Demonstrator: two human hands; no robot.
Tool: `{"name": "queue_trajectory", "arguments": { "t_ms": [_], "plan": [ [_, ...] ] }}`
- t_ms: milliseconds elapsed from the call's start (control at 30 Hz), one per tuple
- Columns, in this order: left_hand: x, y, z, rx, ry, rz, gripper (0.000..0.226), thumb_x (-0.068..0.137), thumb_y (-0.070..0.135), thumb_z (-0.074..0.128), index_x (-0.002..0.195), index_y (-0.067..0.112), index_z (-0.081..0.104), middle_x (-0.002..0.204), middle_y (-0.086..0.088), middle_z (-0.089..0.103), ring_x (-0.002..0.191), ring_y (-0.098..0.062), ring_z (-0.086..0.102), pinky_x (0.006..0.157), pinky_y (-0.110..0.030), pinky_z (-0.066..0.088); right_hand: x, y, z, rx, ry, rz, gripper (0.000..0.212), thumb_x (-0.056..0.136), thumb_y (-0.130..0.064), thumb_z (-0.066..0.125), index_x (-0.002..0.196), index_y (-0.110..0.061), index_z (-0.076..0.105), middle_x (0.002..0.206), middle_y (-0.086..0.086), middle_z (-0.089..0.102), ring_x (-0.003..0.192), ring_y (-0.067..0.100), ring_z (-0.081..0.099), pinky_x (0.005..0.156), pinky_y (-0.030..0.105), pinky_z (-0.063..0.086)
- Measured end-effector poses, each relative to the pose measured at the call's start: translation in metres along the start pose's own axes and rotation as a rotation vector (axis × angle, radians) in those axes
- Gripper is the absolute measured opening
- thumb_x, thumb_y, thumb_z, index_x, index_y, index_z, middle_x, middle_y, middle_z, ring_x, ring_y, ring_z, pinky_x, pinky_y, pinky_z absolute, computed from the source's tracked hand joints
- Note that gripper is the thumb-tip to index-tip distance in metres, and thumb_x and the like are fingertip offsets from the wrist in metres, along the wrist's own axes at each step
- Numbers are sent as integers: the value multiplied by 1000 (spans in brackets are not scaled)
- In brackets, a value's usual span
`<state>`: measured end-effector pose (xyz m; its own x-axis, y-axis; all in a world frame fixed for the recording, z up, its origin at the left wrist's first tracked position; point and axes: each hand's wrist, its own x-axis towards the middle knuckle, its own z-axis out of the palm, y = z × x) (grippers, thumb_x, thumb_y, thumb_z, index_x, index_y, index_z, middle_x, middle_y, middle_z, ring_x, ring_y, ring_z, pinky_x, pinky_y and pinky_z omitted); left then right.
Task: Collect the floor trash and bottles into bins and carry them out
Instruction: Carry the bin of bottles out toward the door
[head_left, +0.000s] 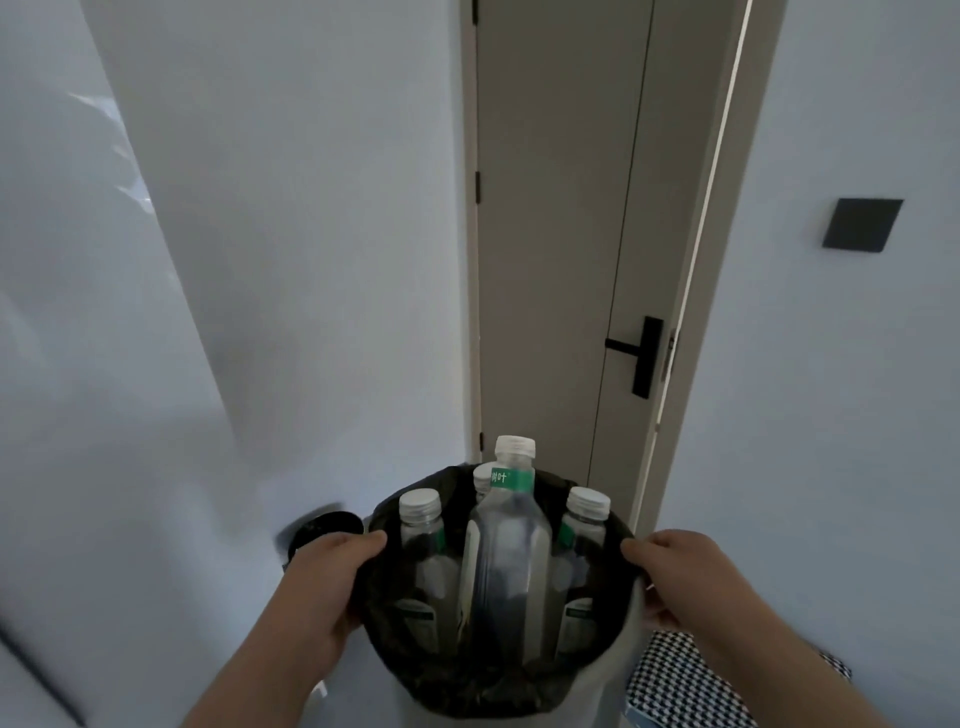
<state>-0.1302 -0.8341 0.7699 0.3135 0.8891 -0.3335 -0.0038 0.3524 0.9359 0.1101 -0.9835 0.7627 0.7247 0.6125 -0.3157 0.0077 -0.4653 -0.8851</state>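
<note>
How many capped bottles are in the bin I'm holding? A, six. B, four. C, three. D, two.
B: four white-capped bottles stand upright in the black-lined bin, the middle one rising highest.

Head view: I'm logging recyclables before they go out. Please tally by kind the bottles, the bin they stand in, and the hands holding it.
Clear plastic bottles with white screw caps: 4
White round bin lined with a black bag: 1
Bare hands gripping its rim: 2 (left hand, right hand)
Total: 7
</note>
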Motion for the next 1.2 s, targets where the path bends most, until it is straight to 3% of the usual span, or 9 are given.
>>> {"name": "queue_trajectory", "arguments": {
  "t_ms": [167, 367, 567, 833, 933, 1067, 1200],
  "plan": [
    [74, 10, 14, -2, 6, -24, 21, 88, 9, 59, 102, -6, 64, 100, -25, 70, 99, -41, 65, 95, -53, 48, 66, -21, 17, -29, 2, 19, 29, 87, -17, 60, 92, 11, 65, 70, 25, 65, 55, 28, 62, 62, 42, 58],
    [186, 31, 27, -18, 6, -49, 15, 86, 11, 62, 94, -1, 67, 93, -24, 71, 95, -41, 65, 96, -58, 46, 153, -65, 47, -63, 18, 28, 25, 90, -17, 58, 92, 7, 66, 73, 22, 65, 50, 25, 59, 44, 21, 48],
    [285, 69, 54, -27, -18, -20, 13, 86, 12, 63, 91, -1, 65, 91, -24, 69, 89, -40, 65, 85, -50, 51, 227, -117, 64, -56, 86, 17, 20, 90, -15, 57, 87, 3, 66, 67, 15, 61, 48, 20, 57, 40, 19, 44],
    [385, 92, 77, -79, 38, -40, 10, 85, 12, 63, 87, 2, 66, 92, -24, 70, 93, -41, 66, 90, -59, 50, 331, -158, 88, -53, 43, -5, 21, 90, -13, 57, 84, 5, 66, 64, 15, 60, 47, 18, 54, 37, 17, 40],
    [418, 97, 85, -100, 111, -54, 10, 85, 10, 63, 88, 0, 65, 91, -25, 69, 91, -41, 66, 89, -56, 52, 381, -168, 102, -49, -23, -18, 19, 89, -13, 57, 84, 5, 64, 64, 15, 57, 46, 19, 52, 35, 15, 40],
    [459, 106, 94, -104, 192, -40, 7, 86, 8, 60, 85, 1, 62, 83, -23, 67, 75, -35, 65, 72, -42, 53, 449, -187, 120, -58, -151, -34, 15, 88, -14, 57, 81, -2, 61, 63, 14, 56, 44, 19, 52, 42, 18, 42],
    [494, 117, 105, -150, 283, -32, 9, 88, 8, 59, 89, 0, 63, 85, -23, 68, 77, -34, 65, 67, -37, 52, 515, -213, 137, -93, -265, -86, 16, 89, -13, 56, 76, -3, 58, 66, 16, 55, 50, 22, 52, 49, 23, 41]
  ]
}}
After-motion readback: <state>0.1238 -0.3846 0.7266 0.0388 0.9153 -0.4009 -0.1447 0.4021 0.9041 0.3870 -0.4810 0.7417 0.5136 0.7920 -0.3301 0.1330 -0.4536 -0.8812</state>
